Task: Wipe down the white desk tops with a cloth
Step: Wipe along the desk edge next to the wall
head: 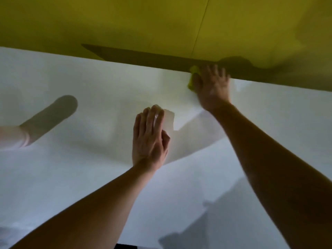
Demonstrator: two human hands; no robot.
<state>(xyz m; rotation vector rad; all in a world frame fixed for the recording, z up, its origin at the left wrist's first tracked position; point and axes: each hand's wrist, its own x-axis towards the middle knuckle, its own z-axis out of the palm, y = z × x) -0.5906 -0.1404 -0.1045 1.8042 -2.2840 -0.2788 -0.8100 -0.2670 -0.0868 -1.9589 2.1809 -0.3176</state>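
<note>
Right hand [212, 85] reaches far across the white surface [89, 177], fingers [221, 72] spread, pressing the yellow-green cloth [193, 78] against the yellow partition [125, 24]; left hand [149, 139] lies flat, fingers relaxed.

Right hand [212, 85] presses yellow-green cloth [193, 76] at white desk's [89, 177] far edge; left hand [149, 137] flat

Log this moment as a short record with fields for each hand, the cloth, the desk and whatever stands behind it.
right hand: presses the cloth at the desk's far edge
left hand: flat on the desk, fingers straight
cloth: yellow-green, bunched, mostly under the right hand
desk: white top
panel: yellow, upright behind the desk
object at left edge: pale, blurred, cannot tell what
</note>
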